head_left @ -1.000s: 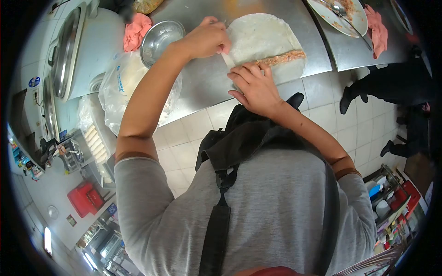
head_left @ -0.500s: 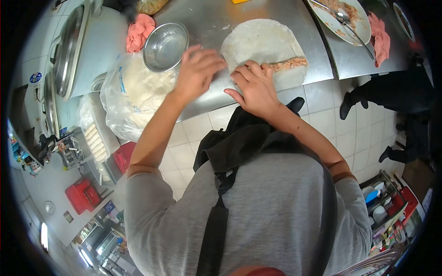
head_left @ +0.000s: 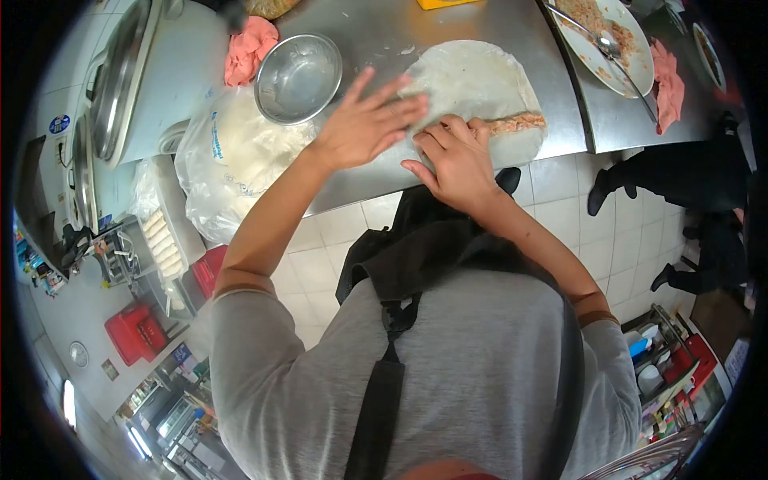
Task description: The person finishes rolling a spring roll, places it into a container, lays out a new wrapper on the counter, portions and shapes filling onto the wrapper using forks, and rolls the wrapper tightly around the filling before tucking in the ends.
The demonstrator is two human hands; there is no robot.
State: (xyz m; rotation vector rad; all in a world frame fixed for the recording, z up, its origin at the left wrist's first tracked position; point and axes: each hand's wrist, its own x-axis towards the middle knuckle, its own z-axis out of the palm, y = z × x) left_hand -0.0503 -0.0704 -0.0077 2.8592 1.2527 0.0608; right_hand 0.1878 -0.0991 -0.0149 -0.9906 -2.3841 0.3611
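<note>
A round, thin white dough wrapper [head_left: 472,76] lies flat on the steel table, with a strip of orange-pink filling [head_left: 516,123] along its near side. My right hand [head_left: 460,156] rests on the near part of the wrapper. Its bent fingers press together over the left end of the strip and hide what is beneath. To its left, my left hand [head_left: 370,120] is stretched open with fingers spread. Its fingertips reach over the wrapper's left edge, and nothing is held in it. Just beyond my left wrist stands a metal bowl [head_left: 298,78].
A plastic bag with pale sheets [head_left: 228,168] lies at the left table edge. Pink cloths [head_left: 250,50] and a plate of filling [head_left: 572,44] with a spoon [head_left: 608,48] are at the back. White rolls [head_left: 164,248] fill a tray lower left. A person's dark-clad legs [head_left: 672,170] show at right.
My left hand has moved right, its fingers spreading over the wrapper's left edge. The right hand stays bent on the wrapper. The whole view has shifted slightly.
</note>
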